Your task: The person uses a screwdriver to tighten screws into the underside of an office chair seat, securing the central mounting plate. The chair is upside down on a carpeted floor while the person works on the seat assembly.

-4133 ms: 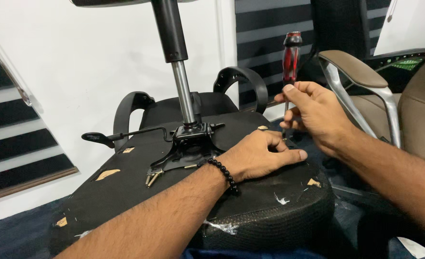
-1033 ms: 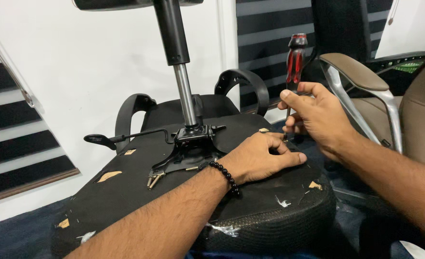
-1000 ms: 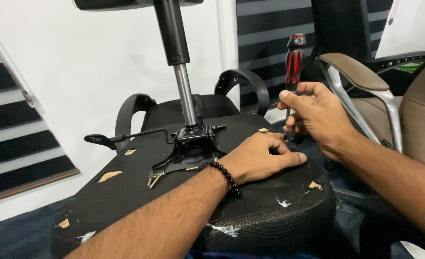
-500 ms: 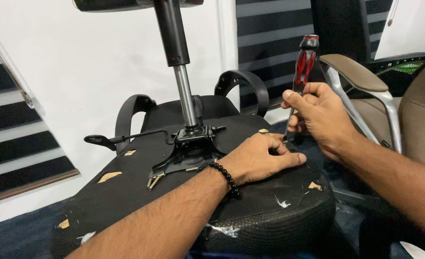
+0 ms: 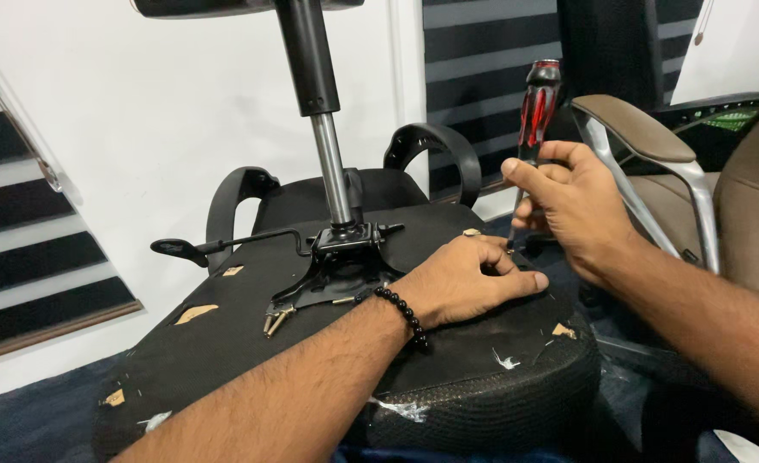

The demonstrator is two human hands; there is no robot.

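An office chair lies upside down, its black seat underside [image 5: 251, 343] facing up. My left hand [image 5: 465, 279], with a black bead bracelet at the wrist, presses flat on the seat near its right edge, fingertips by the screwdriver's tip. My right hand [image 5: 572, 201] grips a red and black screwdriver [image 5: 535, 107] that stands nearly upright, its shaft going down between both hands. A black metal mechanism plate [image 5: 341, 266] with a gas lift cylinder [image 5: 324, 137] rises from the seat's middle, left of my left hand.
A black lever [image 5: 216, 247] sticks out left from the mechanism. Two black armrests [image 5: 435, 146] curve behind the seat. A brown chair with a silver arm frame [image 5: 679, 184] stands at right. White wall and dark striped blinds are behind. Loose screws [image 5: 275, 319] lie on the seat.
The screwdriver handle has tilted slightly to the right and my right hand's fingers have shifted on the shaft. My left hand has stayed pressed on the seat.
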